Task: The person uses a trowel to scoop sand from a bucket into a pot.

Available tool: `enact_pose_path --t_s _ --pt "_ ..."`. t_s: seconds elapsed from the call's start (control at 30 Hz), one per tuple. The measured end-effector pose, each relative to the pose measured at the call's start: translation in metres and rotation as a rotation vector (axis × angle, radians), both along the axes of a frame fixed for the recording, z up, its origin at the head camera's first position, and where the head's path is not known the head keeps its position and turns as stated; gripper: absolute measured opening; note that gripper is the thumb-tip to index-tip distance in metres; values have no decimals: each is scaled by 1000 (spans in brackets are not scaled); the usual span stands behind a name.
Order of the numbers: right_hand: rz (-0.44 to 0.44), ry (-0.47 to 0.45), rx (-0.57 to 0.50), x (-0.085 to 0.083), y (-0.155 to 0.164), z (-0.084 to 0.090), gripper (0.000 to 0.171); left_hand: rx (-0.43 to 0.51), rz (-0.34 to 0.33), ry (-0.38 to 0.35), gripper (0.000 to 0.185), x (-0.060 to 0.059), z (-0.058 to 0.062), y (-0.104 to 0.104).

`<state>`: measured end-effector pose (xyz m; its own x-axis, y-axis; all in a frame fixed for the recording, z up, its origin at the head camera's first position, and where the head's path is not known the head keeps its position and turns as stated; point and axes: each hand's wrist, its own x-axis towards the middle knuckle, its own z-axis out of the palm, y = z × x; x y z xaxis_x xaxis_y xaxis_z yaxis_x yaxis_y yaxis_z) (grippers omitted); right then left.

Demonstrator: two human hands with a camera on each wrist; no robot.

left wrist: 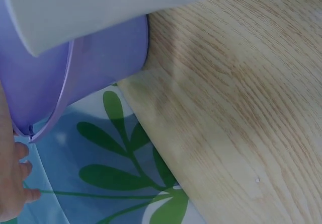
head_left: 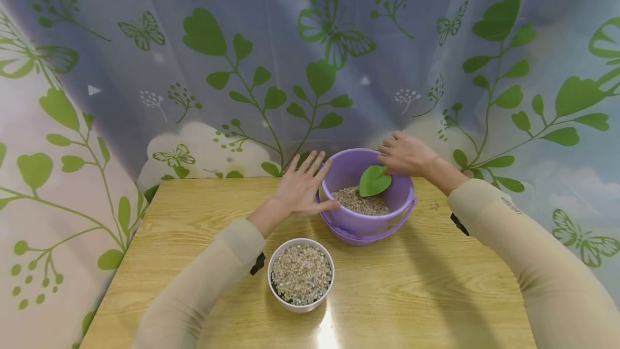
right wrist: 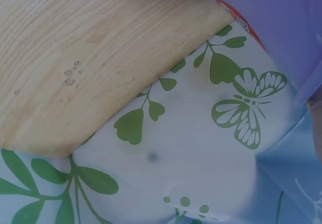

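A purple bucket (head_left: pixel 349 168) stands at the back of the table, with tan grit (head_left: pixel 360 204) in its bottom. My left hand (head_left: pixel 301 185) rests against its left rim, fingers spread and straight, thumb along the near edge. Over the right side of the bucket, my right hand (head_left: pixel 406 155) grips a green shovel (head_left: pixel 374 180) whose blade dips to the grit; its handle is hidden by the fingers. In front of the bucket sits a white bowl (head_left: pixel 301 308) filled with similar grit (head_left: pixel 301 273). Only a sliver of the right hand (right wrist: pixel 317 118) enters the right wrist view.
Beneath everything is a wooden table (head_left: pixel 203 214); its back edge meets a curtain (head_left: pixel 271 42) printed with leaves and butterflies. The bucket's purple handle (head_left: pixel 404 218) hangs down on the near side. In the left wrist view, the bowl's wall (left wrist: pixel 100 7) covers the top.
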<state>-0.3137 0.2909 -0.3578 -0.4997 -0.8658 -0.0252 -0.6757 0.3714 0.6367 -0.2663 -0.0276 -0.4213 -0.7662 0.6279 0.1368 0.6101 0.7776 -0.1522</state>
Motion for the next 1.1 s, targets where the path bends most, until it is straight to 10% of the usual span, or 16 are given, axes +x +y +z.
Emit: enact_pose_path --t_s 1.1 --pt "-8 41 152 3 -20 -19 42 4 -10 -11 113 2 0 1"
